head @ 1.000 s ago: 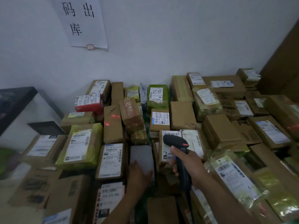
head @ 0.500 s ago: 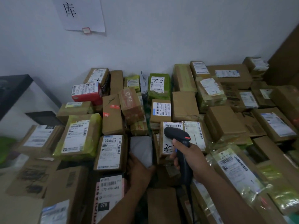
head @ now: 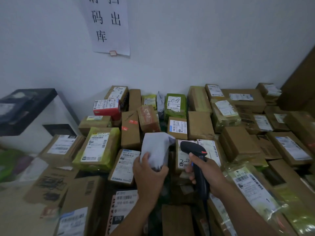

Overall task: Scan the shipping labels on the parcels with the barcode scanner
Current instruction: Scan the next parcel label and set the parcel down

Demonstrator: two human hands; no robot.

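A: How do the 2 hands sit?
B: The left hand [head: 150,172] curls round a soft, crumpled grey plastic-bag parcel [head: 156,147], held above brown cardboard boxes [head: 199,125]; the right hand [head: 206,172] grips a black pistol-shaped plastic barcode scanner [head: 192,149] just beside it.

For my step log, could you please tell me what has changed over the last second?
The left hand, earlier resting on the white soft parcel, now grips its near end and has lifted it up. The right hand still holds the barcode scanner; the surrounding boxes stayed put.
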